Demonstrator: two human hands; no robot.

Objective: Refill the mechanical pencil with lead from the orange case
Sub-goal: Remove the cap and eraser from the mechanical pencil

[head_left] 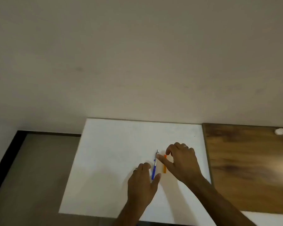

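A blue and silver mechanical pencil (155, 165) lies on a white board (114, 160), pointing away from me. Just to its right lies the slim orange lead case (164, 169), partly covered by my right thumb. My left hand (142, 181) rests on the board beside the pencil's blue lower end, thumb touching or almost touching it. My right hand (181, 160) hovers over the case, fingers apart, thumb tip reaching the pencil's silver upper part. Neither hand has closed around anything.
The white board lies on a table against a plain beige wall. A dark wooden surface (248, 168) adjoins it on the right, with a small white object (280, 131) near its far edge. Grey floor with a black border shows at the left.
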